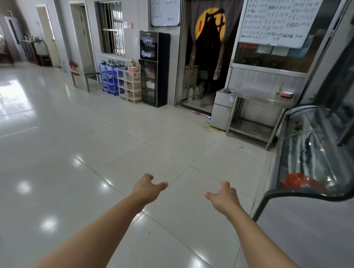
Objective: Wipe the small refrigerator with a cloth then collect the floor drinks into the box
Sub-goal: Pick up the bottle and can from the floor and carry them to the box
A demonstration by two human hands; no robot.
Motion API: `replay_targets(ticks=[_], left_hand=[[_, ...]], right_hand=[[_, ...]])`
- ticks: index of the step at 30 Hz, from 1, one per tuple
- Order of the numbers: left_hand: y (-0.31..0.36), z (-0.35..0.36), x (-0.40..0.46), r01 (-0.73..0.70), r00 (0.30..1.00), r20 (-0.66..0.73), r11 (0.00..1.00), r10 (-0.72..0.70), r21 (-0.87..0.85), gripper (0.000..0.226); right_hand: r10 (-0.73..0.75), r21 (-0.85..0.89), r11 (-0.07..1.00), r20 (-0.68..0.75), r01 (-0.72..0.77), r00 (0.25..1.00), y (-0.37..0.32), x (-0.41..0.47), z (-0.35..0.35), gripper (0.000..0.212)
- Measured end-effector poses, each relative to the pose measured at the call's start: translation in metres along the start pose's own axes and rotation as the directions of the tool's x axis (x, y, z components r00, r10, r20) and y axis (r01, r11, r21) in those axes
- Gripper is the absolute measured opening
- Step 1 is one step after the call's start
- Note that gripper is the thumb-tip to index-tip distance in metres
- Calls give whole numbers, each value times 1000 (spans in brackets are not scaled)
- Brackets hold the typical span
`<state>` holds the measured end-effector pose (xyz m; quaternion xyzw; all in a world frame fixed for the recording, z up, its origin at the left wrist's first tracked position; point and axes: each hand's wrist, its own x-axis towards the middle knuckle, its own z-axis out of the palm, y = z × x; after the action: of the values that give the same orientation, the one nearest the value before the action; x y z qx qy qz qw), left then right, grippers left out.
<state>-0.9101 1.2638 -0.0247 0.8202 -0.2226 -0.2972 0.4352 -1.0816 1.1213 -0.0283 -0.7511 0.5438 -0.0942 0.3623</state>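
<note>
Left hand (146,187) and right hand (223,195) are extended over the tiled floor (89,149), fingers loosely curled, grasping nothing. The small refrigerator (222,109) stands well ahead, against the steel table (257,115) beside the curtained doorway (207,53). Whiteboard (278,20) writing is illegible. Glass display case (314,157) at right holds something red; contents are otherwise indistinct. Blue rack (109,79) carries metal vessels.

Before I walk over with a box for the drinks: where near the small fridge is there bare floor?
Bare tile lies in front of the small refrigerator and steel table, left of the glass display case. Both hands are empty. Crowded: the curtained doorway, bottles inside; litter at the fridge's base.
</note>
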Motion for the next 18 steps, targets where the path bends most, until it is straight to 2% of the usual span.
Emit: replay_targets(ticks=[6, 12, 18], left_hand=[[46, -26, 130, 19, 1000, -18, 1000, -19, 25, 71], [90, -57, 247, 2, 998, -59, 1000, -2, 0, 70], [128, -85, 378, -43, 998, -35, 999, 44, 6, 69]], right_hand=[[6, 15, 1000, -5, -6, 1000, -64, 128, 3, 75], [-52, 31, 998, -16, 52, 999, -142, 235, 7, 74], [-74, 48, 996, -48, 76, 996, -217, 352, 20, 76]])
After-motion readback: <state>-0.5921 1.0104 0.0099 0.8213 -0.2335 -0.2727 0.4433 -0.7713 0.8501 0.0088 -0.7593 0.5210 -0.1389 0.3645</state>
